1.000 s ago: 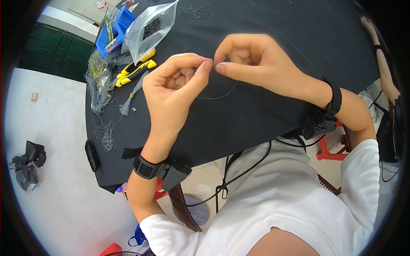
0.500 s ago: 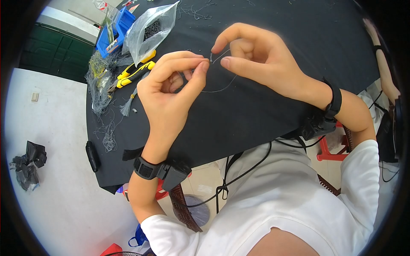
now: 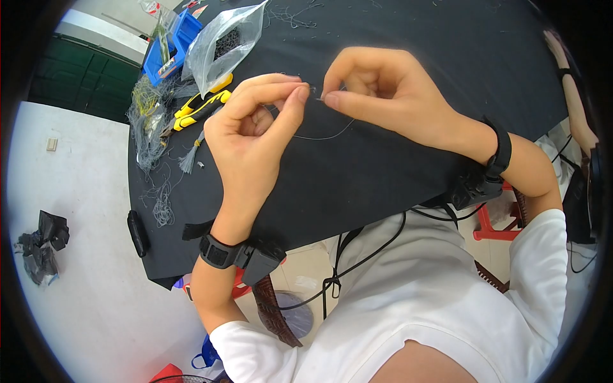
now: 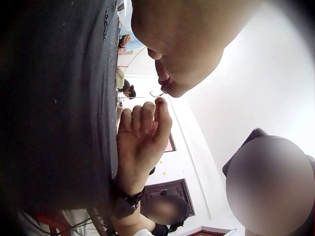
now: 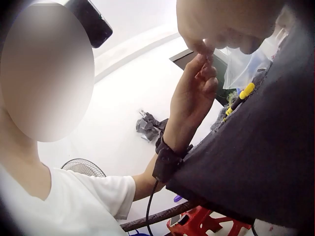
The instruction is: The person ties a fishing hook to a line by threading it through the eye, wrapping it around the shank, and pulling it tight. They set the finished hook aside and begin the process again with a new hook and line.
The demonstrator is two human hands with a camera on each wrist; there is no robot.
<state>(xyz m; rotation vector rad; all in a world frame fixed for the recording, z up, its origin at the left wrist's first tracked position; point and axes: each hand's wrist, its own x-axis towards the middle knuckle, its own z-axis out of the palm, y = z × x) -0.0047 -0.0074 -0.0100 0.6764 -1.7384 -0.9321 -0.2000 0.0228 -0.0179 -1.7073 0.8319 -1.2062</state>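
Observation:
Between the two hands a small curved hook (image 4: 156,94) shows in the left wrist view. The left hand (image 3: 250,131) pinches it between thumb and index fingertips. Close beside it on the right, the right hand (image 3: 394,92) pinches a thin thread with thumb and index finger, the other fingers curled in. A loop of this thread (image 3: 325,138) hangs below both hands, over the black cloth (image 3: 357,172). The fingertips of the hands are a small gap apart in the head view. Which hand holds the thread's end is too small to tell.
At the table's left lie yellow-and-black pliers (image 3: 202,110), tangled grey threads (image 3: 145,124), a clear bag (image 3: 211,57) with dark small pieces and a blue bin (image 3: 185,32). A black case (image 3: 137,233) lies by the left edge. Another person's arm (image 3: 575,108) is at far right.
The right thumb and index finger parted and lifted off, then closed again on the thread. The left hand has shifted slightly left, opening a small gap between the fingertips.

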